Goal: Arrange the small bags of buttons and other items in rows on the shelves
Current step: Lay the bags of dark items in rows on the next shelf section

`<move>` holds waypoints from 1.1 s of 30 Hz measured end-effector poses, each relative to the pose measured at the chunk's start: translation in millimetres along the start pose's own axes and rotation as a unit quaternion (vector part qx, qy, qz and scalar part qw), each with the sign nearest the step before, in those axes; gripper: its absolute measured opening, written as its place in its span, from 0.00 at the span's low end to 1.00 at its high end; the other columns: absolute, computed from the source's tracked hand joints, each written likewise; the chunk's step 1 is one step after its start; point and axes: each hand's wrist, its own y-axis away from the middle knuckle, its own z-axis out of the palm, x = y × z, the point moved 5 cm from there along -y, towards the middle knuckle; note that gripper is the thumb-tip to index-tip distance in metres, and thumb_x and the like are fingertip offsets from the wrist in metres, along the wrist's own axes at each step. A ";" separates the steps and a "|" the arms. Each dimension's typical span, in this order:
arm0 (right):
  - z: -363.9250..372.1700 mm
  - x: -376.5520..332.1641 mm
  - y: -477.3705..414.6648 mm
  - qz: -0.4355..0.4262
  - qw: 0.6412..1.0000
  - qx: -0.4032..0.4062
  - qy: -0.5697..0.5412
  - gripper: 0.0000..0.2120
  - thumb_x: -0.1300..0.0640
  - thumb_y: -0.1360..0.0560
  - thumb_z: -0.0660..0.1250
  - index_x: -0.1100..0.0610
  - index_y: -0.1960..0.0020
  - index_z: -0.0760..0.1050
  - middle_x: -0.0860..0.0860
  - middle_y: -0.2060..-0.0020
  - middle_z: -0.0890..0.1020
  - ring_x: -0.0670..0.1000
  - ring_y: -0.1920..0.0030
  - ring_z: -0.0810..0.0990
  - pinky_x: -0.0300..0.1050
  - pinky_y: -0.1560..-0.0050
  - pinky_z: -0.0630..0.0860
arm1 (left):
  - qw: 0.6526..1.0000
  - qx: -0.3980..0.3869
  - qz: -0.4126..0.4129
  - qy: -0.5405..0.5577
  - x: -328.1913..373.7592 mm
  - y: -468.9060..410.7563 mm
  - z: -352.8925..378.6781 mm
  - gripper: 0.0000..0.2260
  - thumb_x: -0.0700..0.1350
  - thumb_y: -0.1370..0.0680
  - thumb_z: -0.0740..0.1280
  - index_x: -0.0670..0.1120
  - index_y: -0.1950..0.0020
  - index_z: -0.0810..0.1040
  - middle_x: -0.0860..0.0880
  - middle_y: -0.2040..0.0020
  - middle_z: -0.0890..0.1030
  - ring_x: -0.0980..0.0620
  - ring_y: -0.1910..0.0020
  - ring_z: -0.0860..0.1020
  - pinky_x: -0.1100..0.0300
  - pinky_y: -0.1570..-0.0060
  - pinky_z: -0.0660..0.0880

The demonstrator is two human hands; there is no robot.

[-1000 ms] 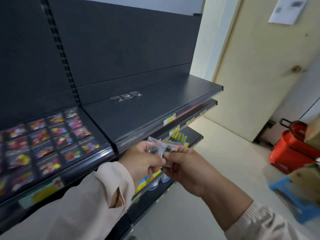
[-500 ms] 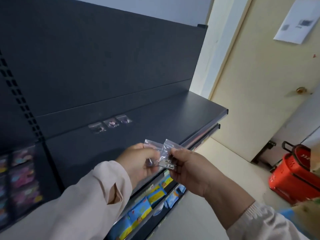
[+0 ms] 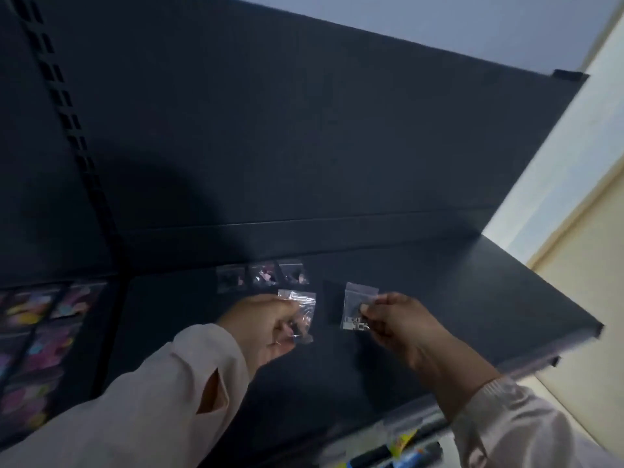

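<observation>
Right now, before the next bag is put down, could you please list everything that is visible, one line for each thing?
row of bags: three, clear, at the back of the shelf, side by side
left-hand bag: one visible, clear, above the shelf
right-hand bag: one, clear with dark contents, above the shelf
shelf: one, dark grey, centre
back panel: one, dark grey, behind the shelf
colourful bags: several, blurred, neighbouring shelf at left
wall: cream, right
left hand: fingers pinch the left-hand bag
right hand: fingers pinch the right-hand bag
</observation>
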 end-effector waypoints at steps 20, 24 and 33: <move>45.1 -53.0 -170.7 -0.154 0.935 -0.085 0.307 0.06 0.62 0.33 0.69 0.56 0.64 0.72 0.57 0.64 0.81 0.58 0.59 0.82 0.56 0.55 0.81 | 0.954 0.280 0.061 0.088 8.8 -57.6 22.7 0.07 0.32 0.23 0.63 0.43 0.58 0.74 0.47 0.70 0.72 0.57 0.82 0.66 0.66 0.76 0.73; 46.1 -52.6 -173.9 -0.175 0.921 -0.107 0.332 0.08 0.60 0.35 0.71 0.55 0.65 0.71 0.57 0.66 0.82 0.58 0.61 0.82 0.54 0.58 0.81 | 0.952 0.285 0.062 0.093 11.7 -67.2 29.4 0.08 0.32 0.23 0.63 0.43 0.58 0.74 0.46 0.69 0.71 0.57 0.81 0.66 0.67 0.77 0.72; 48.9 -52.8 -174.8 -0.192 0.907 -0.137 0.349 0.11 0.60 0.35 0.74 0.54 0.61 0.72 0.56 0.63 0.82 0.56 0.60 0.82 0.53 0.56 0.80 | 0.956 0.273 0.058 0.088 18.9 -89.1 49.9 0.11 0.31 0.23 0.62 0.44 0.61 0.73 0.46 0.71 0.71 0.56 0.80 0.67 0.68 0.78 0.71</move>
